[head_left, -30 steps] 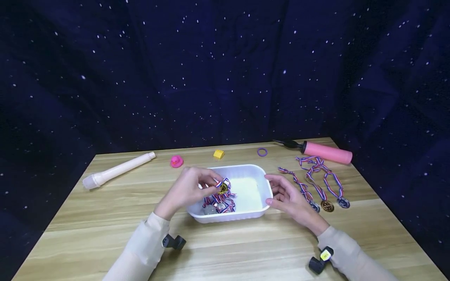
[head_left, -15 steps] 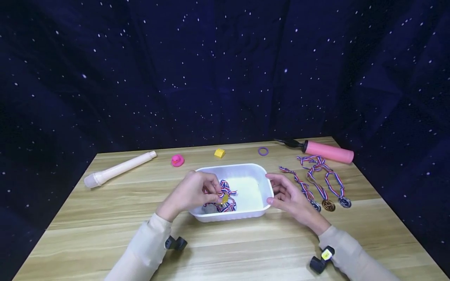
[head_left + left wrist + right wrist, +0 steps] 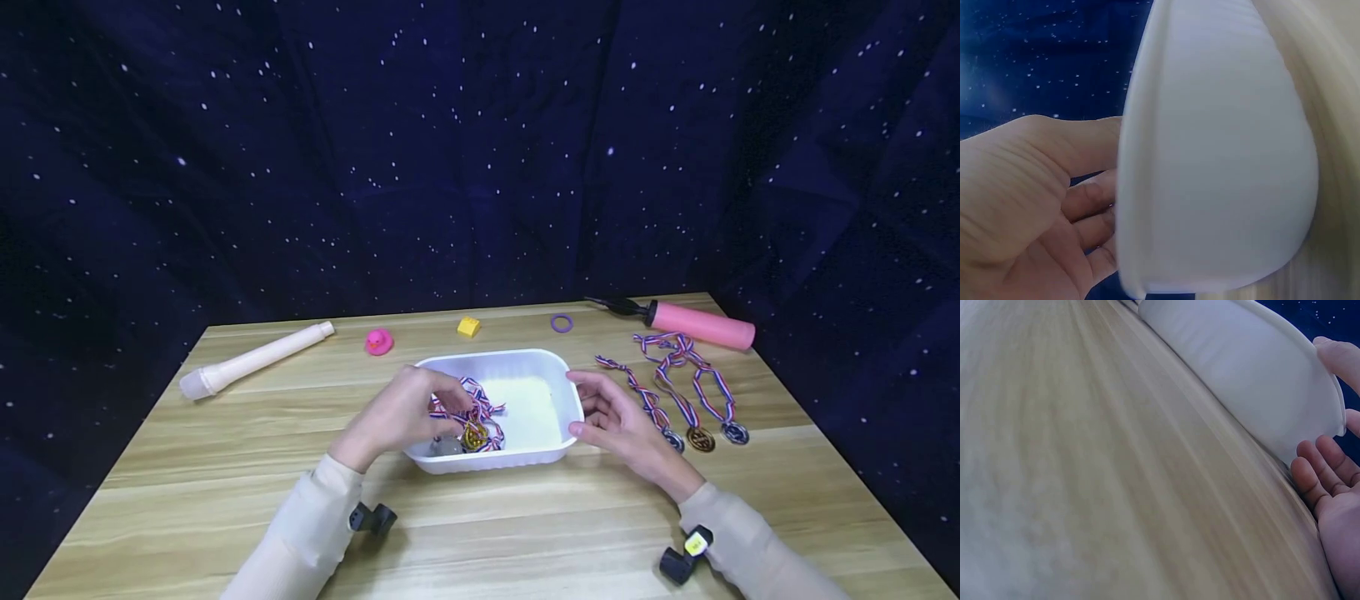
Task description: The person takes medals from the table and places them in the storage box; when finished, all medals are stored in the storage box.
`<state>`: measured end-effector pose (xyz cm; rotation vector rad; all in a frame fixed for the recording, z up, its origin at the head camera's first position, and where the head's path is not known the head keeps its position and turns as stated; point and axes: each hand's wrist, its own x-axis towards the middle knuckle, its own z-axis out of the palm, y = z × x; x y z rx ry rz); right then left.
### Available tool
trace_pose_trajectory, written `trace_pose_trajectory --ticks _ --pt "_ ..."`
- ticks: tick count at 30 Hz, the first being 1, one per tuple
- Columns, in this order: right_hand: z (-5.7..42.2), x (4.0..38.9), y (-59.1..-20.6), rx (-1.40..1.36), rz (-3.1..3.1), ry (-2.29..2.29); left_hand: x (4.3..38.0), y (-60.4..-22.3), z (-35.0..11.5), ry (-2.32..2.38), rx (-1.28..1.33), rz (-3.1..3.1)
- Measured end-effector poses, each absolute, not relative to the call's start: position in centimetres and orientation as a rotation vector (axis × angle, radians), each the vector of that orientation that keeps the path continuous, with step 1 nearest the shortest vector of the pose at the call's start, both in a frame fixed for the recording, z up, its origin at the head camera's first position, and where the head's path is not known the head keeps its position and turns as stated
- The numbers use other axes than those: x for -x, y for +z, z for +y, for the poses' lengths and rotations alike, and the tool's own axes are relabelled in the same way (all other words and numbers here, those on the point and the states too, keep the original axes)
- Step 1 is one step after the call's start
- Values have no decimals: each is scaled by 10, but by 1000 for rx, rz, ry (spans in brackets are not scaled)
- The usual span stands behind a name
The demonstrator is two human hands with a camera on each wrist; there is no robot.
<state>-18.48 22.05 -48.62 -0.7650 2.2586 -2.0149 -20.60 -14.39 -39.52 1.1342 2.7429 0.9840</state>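
A white plastic tray (image 3: 536,454) sits mid-table in the head view. In its left part lies a heap of medals with red, white and blue ribbons (image 3: 480,396). On top of the heap is a gold medal (image 3: 475,436), and a silver one (image 3: 447,446) lies beside it. Over the tray's left end, my left hand (image 3: 405,412) hovers with thumb and fingers apart, holding nothing visible; the tray wall (image 3: 1229,144) hides its fingertips in the left wrist view. My right hand (image 3: 618,425) grips the tray's right rim, with the thumb (image 3: 1338,359) on the edge.
Right of the tray lie a silver medal (image 3: 672,439), a bronze medal (image 3: 701,439) and another silver medal (image 3: 735,432). Along the back are a pale microphone-shaped stick (image 3: 258,360), pink duck (image 3: 378,342), yellow block (image 3: 468,327), purple ring (image 3: 562,322) and pink hand pump (image 3: 701,325).
My left hand has lowered the gold medal onto the heap and let go of it, its fingers spreading apart. The right hand has stayed on the tray's rim.
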Motion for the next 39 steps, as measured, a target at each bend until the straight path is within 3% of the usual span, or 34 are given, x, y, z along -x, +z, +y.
trace_pose_trajectory --ticks 15,28,39 --pt "220 185 -487 765 2268 -2017 204 -408 -164 1446 -865 2967" --pt "221 185 -485 767 2275 -2014 192 -440 -178 1785 -611 2771" --pt "220 185 -487 788 2265 -2018 184 -466 -177 2000 -583 2493"
